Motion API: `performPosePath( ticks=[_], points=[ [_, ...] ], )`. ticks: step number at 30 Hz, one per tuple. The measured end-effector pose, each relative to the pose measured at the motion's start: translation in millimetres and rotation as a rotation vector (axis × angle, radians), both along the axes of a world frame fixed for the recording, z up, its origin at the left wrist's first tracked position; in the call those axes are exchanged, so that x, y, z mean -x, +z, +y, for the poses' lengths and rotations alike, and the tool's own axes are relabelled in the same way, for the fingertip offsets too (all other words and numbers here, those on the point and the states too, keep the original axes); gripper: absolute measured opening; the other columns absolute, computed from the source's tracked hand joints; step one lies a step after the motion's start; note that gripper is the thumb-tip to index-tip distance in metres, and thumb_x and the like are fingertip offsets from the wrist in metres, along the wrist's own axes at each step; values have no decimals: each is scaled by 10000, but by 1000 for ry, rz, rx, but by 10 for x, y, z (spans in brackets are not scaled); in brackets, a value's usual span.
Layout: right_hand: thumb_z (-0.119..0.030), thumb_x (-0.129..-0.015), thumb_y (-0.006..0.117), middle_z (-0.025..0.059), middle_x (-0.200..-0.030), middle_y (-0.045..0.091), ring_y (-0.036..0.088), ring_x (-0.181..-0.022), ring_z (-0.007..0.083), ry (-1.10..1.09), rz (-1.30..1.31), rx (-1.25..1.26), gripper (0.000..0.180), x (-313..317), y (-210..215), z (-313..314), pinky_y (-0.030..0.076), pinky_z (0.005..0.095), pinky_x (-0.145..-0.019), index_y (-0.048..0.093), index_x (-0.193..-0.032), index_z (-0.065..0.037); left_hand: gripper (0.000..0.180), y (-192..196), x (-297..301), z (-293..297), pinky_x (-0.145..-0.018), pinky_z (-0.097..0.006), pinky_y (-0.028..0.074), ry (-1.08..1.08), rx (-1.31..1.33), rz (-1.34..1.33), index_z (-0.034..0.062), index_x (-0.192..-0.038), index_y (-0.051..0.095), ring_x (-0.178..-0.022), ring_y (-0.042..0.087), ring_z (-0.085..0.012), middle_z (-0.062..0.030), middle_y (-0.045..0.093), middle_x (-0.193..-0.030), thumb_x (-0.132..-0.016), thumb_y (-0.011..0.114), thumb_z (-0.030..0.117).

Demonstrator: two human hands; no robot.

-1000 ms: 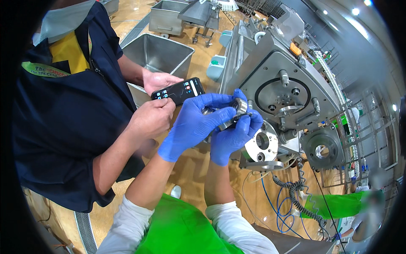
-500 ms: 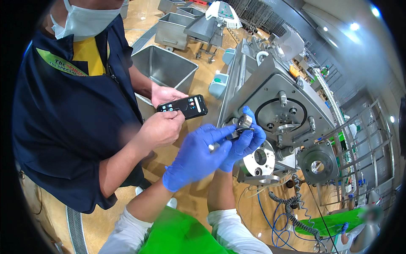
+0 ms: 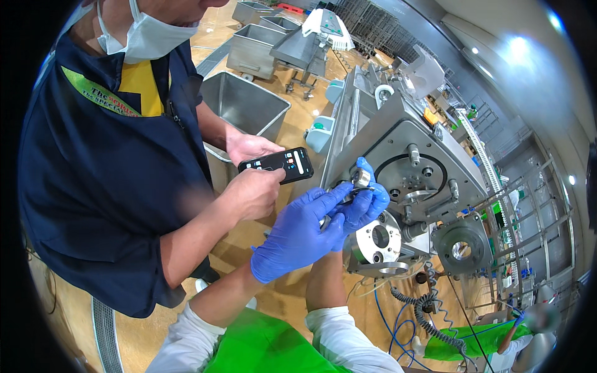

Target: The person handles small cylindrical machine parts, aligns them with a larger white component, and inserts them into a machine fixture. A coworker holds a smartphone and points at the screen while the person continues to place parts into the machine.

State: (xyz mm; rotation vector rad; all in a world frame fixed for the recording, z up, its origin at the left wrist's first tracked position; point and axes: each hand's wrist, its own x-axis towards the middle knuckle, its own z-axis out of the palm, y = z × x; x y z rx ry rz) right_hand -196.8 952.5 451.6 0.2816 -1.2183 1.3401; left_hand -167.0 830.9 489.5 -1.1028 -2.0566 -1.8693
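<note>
Both my hands, in blue gloves, are together in front of a steel machine (image 3: 407,149). My right hand (image 3: 368,202) is closed round a small round metal part (image 3: 360,178), a silvery ring-shaped piece with a dark edge below it. My left hand (image 3: 298,230) comes in from the left, its fingertips pressed against the same part. A bit of shiny metal (image 3: 324,222) shows between the left thumb and fingers; its shape is mostly hidden.
At my left, a person in a dark jacket (image 3: 112,186) holds a black smartphone (image 3: 277,166). Beyond stands a steel tub (image 3: 249,102). A flanged plate (image 3: 376,239), another holed plate (image 3: 461,245) and coiled cables (image 3: 429,301) are at the right. Another worker in green (image 3: 454,342) is at lower right.
My left fingers have closed in further on the metal part, which my right hand keeps holding. The person with the phone has leaned in and moved it slightly right.
</note>
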Motion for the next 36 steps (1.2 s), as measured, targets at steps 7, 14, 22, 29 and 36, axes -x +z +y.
performPosePath(
  ticks=[7, 14, 22, 29, 36],
  points=[
    [-246, -993, 448, 262, -1138, 589, 575, -1025, 235, 33, -39, -20, 186, -103, -53, 53, 436, 370, -921, 410, -994, -63, 479, 8, 6, 8, -758, -351, 496, -105, -37, -109, 28, -1270, 554, -838, 627, -271, -157, 628, -929, -795, 594, 75],
    [-214, -1003, 419, 249, -1147, 587, 570, -1038, 231, 7, -127, -13, 154, -246, -130, 23, 443, 362, -908, 413, -1016, -61, 510, -128, 10, 0, -777, -330, 493, -194, -2, -148, 40, -1307, 534, -855, 637, -232, -157, 639, -950, -802, 594, 83],
    [-107, -979, 435, 240, -1135, 591, 574, -1065, 236, 76, -155, 38, 83, -314, -281, 37, 458, 334, -897, 431, -1045, -58, 423, -318, 91, 89, -769, -254, 483, -354, -143, -419, 13, -1298, 540, -849, 578, -96, -46, 639, -982, -882, 583, 76],
    [4, -923, 514, 214, -1184, 588, 598, -1015, 162, 101, -453, -26, 116, -476, -542, 123, 497, 281, -850, 513, -1038, -9, 326, -802, 293, 215, -776, -254, 511, -541, -411, -883, 9, -1214, 581, -900, 619, -111, -62, 650, -1070, -982, 504, 224],
    [-13, -879, 609, 186, -1123, 651, 656, -947, 164, -45, -586, -163, 130, -644, -545, 234, 522, 288, -789, 606, -1007, 11, 290, -1006, 222, 325, -742, -250, 532, -745, -584, -1264, 34, -1142, 600, -869, 629, -113, -56, 649, -1017, -996, 482, 256]
  ],
)
